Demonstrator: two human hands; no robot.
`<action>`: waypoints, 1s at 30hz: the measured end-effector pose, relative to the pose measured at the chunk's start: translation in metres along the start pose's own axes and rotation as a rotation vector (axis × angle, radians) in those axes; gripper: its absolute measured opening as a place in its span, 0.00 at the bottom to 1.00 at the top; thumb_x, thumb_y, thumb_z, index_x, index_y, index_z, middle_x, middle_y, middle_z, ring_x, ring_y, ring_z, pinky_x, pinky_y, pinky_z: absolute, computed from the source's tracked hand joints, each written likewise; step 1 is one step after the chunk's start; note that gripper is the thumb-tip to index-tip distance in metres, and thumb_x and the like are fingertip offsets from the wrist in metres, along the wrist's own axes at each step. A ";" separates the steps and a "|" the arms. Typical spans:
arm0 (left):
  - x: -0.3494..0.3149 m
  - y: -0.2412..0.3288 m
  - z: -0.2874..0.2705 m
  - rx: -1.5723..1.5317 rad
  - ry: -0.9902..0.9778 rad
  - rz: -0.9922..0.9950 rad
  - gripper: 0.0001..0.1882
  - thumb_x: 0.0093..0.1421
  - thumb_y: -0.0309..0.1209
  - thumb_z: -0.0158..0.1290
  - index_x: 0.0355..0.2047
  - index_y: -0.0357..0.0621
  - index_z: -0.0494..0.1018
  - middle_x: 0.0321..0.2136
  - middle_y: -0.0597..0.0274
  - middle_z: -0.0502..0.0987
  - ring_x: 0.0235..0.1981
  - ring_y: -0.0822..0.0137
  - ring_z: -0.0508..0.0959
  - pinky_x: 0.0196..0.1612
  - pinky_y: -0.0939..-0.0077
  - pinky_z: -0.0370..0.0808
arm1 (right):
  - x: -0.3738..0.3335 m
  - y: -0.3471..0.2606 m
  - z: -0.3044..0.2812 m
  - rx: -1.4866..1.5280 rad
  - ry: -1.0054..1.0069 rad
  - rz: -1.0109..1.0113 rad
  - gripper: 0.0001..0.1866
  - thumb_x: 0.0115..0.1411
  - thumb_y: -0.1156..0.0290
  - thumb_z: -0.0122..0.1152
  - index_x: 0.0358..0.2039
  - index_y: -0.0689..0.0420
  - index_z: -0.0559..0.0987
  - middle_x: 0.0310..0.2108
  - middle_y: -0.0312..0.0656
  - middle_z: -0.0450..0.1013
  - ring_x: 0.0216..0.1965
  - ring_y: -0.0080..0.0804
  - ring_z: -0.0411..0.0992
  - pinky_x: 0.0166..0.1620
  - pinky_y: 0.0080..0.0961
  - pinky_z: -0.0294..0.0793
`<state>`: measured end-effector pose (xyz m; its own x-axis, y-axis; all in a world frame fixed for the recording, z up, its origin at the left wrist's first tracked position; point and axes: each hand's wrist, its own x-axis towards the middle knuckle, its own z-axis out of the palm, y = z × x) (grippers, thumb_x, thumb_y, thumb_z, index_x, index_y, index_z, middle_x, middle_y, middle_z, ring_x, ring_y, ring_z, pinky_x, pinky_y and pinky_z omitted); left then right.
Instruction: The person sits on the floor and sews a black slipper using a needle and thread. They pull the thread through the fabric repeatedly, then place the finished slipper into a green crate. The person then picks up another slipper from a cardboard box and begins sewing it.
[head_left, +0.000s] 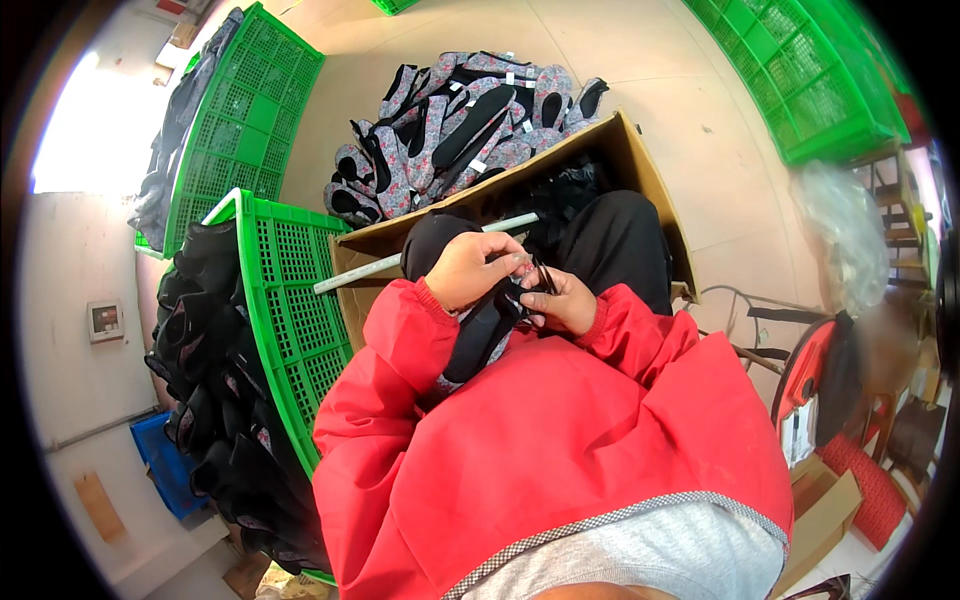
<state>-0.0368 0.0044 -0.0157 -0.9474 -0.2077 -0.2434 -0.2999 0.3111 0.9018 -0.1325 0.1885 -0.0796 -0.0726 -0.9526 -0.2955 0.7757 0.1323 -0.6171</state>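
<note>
In my lap lies a slipper (478, 335), black with some grey and red patterned cloth along its edge. My left hand (470, 268) is closed, with thumb and fingers pinching the patterned edge of the slipper. Close beside it my right hand (562, 300) is closed around a thin dark pointed tool (544, 277), perhaps thread snips; its full shape is hidden by the fingers. The two hands nearly meet at the slipper's edge. A pale rod (375, 271) runs across the cardboard box near my left hand.
An open cardboard box (655, 190) with black material inside stands before my knees. Beyond it several patterned slippers (440, 140) lie heaped on the floor. Green crates (285, 300) filled with black items stand at my left; more green crates (800, 80) are at the far right.
</note>
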 end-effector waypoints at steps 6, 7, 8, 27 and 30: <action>-0.011 -0.001 -0.007 0.071 -0.070 0.132 0.06 0.56 0.25 0.55 0.33 0.37 0.76 0.29 0.61 0.77 0.32 0.69 0.76 0.39 0.76 0.72 | 0.002 -0.022 -0.010 -0.197 -0.068 0.030 0.07 0.62 0.75 0.61 0.38 0.57 0.72 0.26 0.34 0.70 0.23 0.18 0.67 0.28 0.16 0.66; -0.013 -0.002 -0.009 0.061 -0.083 0.117 0.07 0.56 0.26 0.55 0.33 0.37 0.76 0.29 0.59 0.77 0.32 0.68 0.77 0.39 0.76 0.73 | 0.001 -0.028 -0.011 -0.270 -0.100 0.036 0.06 0.63 0.74 0.60 0.37 0.58 0.72 0.25 0.34 0.70 0.22 0.17 0.66 0.28 0.16 0.66; -0.014 -0.003 -0.010 0.052 -0.095 0.102 0.07 0.56 0.28 0.56 0.33 0.37 0.76 0.28 0.58 0.77 0.32 0.66 0.77 0.38 0.75 0.73 | 0.002 -0.033 -0.010 -0.356 -0.119 0.031 0.06 0.63 0.74 0.60 0.37 0.58 0.72 0.26 0.33 0.70 0.22 0.17 0.66 0.28 0.16 0.66; -0.013 -0.009 -0.013 -0.157 -0.153 -0.350 0.06 0.56 0.28 0.59 0.23 0.41 0.75 0.18 0.75 0.70 0.18 0.82 0.67 0.21 0.85 0.62 | -0.019 -0.073 -0.015 -0.432 -0.001 0.070 0.16 0.71 0.58 0.47 0.47 0.56 0.73 0.22 0.34 0.73 0.14 0.11 0.58 0.18 0.10 0.55; -0.013 -0.011 -0.013 -0.203 -0.153 -0.400 0.07 0.57 0.28 0.58 0.23 0.41 0.75 0.18 0.76 0.70 0.18 0.83 0.67 0.21 0.84 0.62 | -0.028 -0.069 -0.013 -0.518 -0.231 0.092 0.27 0.68 0.46 0.47 0.51 0.58 0.67 0.29 0.36 0.70 0.26 0.16 0.68 0.30 0.15 0.66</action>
<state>-0.0202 -0.0082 -0.0175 -0.7720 -0.1306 -0.6221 -0.6313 0.0433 0.7743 -0.1917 0.2098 -0.0380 0.1644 -0.9583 -0.2337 0.3596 0.2788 -0.8905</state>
